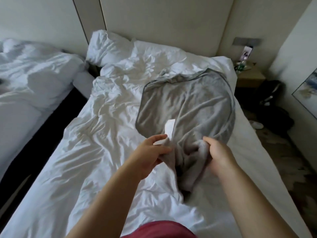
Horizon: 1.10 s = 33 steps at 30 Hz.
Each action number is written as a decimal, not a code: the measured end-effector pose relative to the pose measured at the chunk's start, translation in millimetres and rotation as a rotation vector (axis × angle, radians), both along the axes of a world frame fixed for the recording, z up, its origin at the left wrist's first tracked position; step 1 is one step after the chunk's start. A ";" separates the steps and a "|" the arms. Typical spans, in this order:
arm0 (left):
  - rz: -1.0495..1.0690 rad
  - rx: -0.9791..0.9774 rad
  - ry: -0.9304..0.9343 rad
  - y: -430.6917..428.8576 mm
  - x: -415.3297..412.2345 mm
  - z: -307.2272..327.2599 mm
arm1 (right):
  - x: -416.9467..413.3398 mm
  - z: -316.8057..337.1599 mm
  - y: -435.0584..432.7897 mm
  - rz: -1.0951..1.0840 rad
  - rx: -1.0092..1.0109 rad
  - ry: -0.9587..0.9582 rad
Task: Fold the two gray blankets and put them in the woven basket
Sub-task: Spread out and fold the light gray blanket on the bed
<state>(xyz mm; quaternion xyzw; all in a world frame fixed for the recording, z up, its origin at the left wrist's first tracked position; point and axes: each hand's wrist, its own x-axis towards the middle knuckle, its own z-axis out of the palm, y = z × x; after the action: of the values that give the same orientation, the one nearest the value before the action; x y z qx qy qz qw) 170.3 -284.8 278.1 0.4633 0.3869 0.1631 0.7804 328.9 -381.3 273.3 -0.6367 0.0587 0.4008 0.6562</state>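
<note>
A gray blanket [187, 103] with a darker hem lies spread over the right half of the white bed [96, 127], its near end bunched and lifted. A white label [170, 126] shows at its near left edge. My left hand [151, 152] pinches the blanket's near left corner beside that label. My right hand [217, 152] grips the bunched near edge a little to the right. Only one gray blanket is in view, and no woven basket shows.
White pillows [109, 47] lie at the headboard. A second white bed [30, 74] stands to the left across a dark gap. On the right are a nightstand [248, 78], a dark bag [271, 93] on the floor and a framed picture [308, 93].
</note>
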 end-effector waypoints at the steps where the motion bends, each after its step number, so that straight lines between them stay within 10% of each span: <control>1: 0.002 0.012 0.010 0.0 1.0 0.5 | 2.8 7.4 0.9 -0.091 0.078 -0.056; 5: 0.038 0.029 0.004 1.2 6.6 6.3 | -6.5 40.4 1.4 -0.123 0.278 -0.434; 12: -0.004 0.031 -0.120 11.9 11.8 23.0 | -38.1 37.9 8.9 0.632 0.059 -0.830; 33: 0.195 -0.103 -0.060 43.0 9.1 16.5 | -34.6 15.3 22.6 0.860 0.130 -0.967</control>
<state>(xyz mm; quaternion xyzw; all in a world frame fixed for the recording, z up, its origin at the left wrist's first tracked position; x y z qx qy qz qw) 179.5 -241.8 294.7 0.3777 0.4142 0.2320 0.7950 294.3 -358.8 288.6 -0.6710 -0.5278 0.2983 0.4268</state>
